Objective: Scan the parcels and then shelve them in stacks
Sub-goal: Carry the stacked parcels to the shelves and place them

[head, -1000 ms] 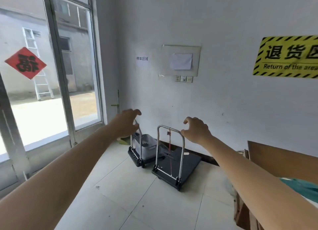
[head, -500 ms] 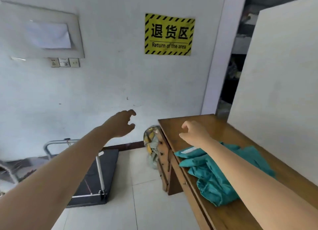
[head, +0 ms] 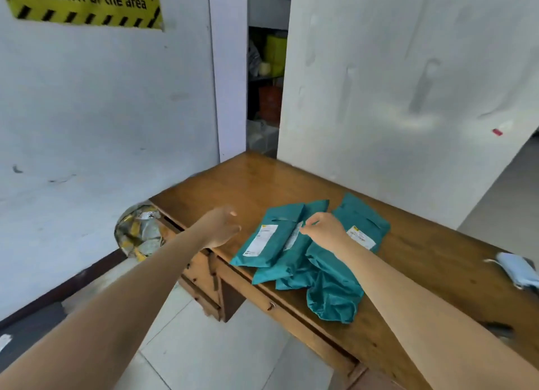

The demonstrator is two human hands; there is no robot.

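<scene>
Several teal plastic parcels (head: pixel 271 238) with white labels lie overlapping on a brown wooden desk (head: pixel 423 261). My right hand (head: pixel 323 232) hovers over the middle of the pile, fingers loosely curled and holding nothing. My left hand (head: pixel 218 226) is stretched out above the desk's left corner, fingers apart and empty, a little left of the leftmost parcel. One parcel (head: pixel 361 229) lies to the right, partly hidden by my right wrist.
A grey-blue device (head: pixel 519 270) lies at the desk's right edge. A crumpled clear bag (head: pixel 137 235) hangs beside the desk's left end. A large white panel (head: pixel 408 83) stands behind the desk, with shelves (head: pixel 268 68) seen through a gap. Tiled floor lies below left.
My view has swung right and down, from the trolleys by the window to the desk. Both hands have come over the desk, the right one now above the parcels.
</scene>
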